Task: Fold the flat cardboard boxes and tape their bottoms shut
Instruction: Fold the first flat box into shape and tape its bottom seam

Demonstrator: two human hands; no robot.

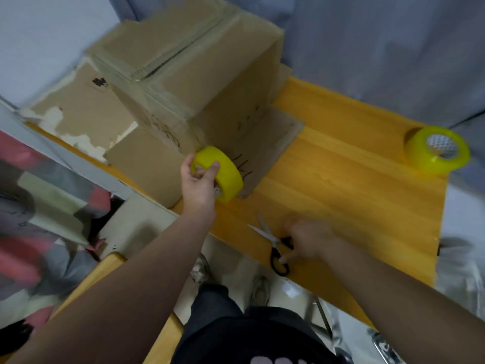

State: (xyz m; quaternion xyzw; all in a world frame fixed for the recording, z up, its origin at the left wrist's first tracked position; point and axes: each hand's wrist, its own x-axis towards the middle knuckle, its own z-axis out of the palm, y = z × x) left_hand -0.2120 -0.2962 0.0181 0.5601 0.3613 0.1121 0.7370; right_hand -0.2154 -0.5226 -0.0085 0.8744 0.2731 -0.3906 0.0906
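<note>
A folded cardboard box point(199, 82) stands bottom-up on the yellow wooden table point(354, 185), with clear tape along its top seam and down its near corner. My left hand point(198, 179) grips a yellow tape roll point(223, 174) held against the box's lower near corner. My right hand point(307, 240), blurred, lies over the black handles of a pair of scissors point(275, 245) near the table's front edge, fingers curled at the handle loops. The scissor blades point away to the left.
A second yellow tape roll point(438, 148) sits at the table's far right. Flat cardboard point(86, 111) lies under and left of the box. A grey curtain hangs behind. Below the table edge are my legs and shoes, and clutter at the left.
</note>
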